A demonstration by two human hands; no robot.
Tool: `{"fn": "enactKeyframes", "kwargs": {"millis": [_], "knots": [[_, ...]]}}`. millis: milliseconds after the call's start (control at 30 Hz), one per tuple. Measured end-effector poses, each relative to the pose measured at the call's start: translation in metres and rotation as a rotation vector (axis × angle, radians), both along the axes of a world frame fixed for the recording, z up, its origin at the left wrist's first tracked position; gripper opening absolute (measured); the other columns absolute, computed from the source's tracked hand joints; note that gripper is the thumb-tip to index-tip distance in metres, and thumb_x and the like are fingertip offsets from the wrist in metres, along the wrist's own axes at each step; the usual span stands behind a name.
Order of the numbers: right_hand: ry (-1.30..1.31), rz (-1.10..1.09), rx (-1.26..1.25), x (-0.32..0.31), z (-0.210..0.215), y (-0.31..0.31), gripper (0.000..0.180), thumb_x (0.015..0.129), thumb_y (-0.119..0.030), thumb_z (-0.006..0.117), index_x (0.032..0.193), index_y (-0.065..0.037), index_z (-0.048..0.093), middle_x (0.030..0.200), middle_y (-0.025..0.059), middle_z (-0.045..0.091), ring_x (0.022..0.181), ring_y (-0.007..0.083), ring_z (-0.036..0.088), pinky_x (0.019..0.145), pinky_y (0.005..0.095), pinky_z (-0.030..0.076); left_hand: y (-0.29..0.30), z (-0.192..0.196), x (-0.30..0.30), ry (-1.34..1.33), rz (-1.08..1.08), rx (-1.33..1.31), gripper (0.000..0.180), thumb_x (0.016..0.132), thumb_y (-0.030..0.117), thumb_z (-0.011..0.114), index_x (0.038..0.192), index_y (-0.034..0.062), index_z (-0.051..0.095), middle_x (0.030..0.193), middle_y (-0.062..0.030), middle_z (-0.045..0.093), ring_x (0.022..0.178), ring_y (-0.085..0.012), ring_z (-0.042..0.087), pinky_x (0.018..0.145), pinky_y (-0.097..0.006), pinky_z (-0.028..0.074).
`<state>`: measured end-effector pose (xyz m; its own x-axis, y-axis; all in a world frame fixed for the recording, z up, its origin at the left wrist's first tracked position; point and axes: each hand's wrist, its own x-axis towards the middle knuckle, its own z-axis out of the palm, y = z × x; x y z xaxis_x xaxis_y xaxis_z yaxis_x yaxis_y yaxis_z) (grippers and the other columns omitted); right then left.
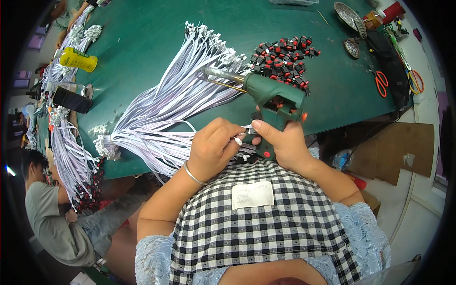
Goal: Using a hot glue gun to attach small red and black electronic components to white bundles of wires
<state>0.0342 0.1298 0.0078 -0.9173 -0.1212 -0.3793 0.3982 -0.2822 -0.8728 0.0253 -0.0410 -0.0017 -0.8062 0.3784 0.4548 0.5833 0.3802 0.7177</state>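
Clamped around the grip of a dark-green, pistol-shaped plastic tool with a metal barrel (266, 88) with the right hand (287, 145), just at the near edge of the broad green table (137, 40). Pinching a thin pale cable end (248, 129) in the left hand (213, 142), fingers together, with a silver-coloured bangle (191, 176) at the wrist, close beside the right thumb and directly in front of the black-and-white checked cloth apron (294, 228): little room between there and the table edge. Pointing the barrel leftward over a wide fan of flat white cables (164, 92); cannot tell touching from hovering. Tight on the far side too, with a heap of small black-and-red plastic parts (285, 57) near the barrel's base. More room to the upper left, across green surface between the fan and a yellow plastic bottle (78, 59), with a flat black phone (72, 99) near it; likewise beyond the heap, toward a shallow round metal dish (348, 15). Close to the right-hand edge, red-handled scissors (381, 84). Drooping over the edge at the left, another bunch of white cables (71, 156), next to a seated co-worker in a grey shirt (57, 228).
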Motion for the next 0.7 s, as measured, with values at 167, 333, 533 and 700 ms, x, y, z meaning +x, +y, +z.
{"fn": "enactKeyframes", "kwargs": {"millis": [167, 333, 533, 700], "knots": [[0.085, -0.04, 0.063, 0.0029, -0.0022, -0.0018, 0.019, 0.078, -0.014, 0.064, 0.084, 0.001, 0.056, 0.073, 0.0042, 0.058, 0.059, 0.0111, 0.058, 0.05, 0.0221, 0.045, -0.0007, 0.0008, 0.0002, 0.047, -0.021, -0.089, 0.018, 0.065, -0.004, 0.06, 0.081, 0.0014, 0.055, 0.068, -0.0089, 0.052, 0.055, -0.0232, 0.052, 0.047, -0.032, 0.041], [0.068, -0.026, 0.084, 0.0029, -0.0022, -0.0007, 0.019, 0.078, -0.014, 0.064, 0.085, 0.002, 0.056, 0.074, 0.0043, 0.059, 0.06, 0.0111, 0.058, 0.051, 0.0222, 0.046, -0.0002, 0.0022, 0.0005, 0.017, -0.019, -0.104, 0.019, 0.064, -0.004, 0.06, 0.081, 0.0016, 0.055, 0.068, -0.0093, 0.051, 0.056, -0.024, 0.052, 0.049, -0.032, 0.042], [0.079, -0.049, 0.069, 0.0029, -0.0037, -0.0012, 0.019, 0.077, -0.013, 0.064, 0.086, 0.002, 0.056, 0.074, 0.0042, 0.059, 0.06, 0.0111, 0.058, 0.051, 0.0225, 0.046, 0.0, 0.0047, 0.0018, -0.067, -0.021, -0.045, 0.017, 0.064, -0.005, 0.058, 0.079, 0.0017, 0.053, 0.07, -0.0095, 0.05, 0.058, -0.0241, 0.051, 0.051, -0.031, 0.042], [0.081, -0.028, 0.086, 0.0028, -0.0037, -0.0011, 0.019, 0.077, -0.013, 0.064, 0.086, 0.002, 0.056, 0.074, 0.0041, 0.059, 0.06, 0.011, 0.058, 0.051, 0.0225, 0.046, 0.0007, 0.0027, 0.0008, -0.038, -0.007, 0.006, 0.015, 0.065, -0.004, 0.057, 0.079, 0.0014, 0.053, 0.069, -0.0088, 0.05, 0.057, -0.0224, 0.049, 0.05, -0.029, 0.041]]}}
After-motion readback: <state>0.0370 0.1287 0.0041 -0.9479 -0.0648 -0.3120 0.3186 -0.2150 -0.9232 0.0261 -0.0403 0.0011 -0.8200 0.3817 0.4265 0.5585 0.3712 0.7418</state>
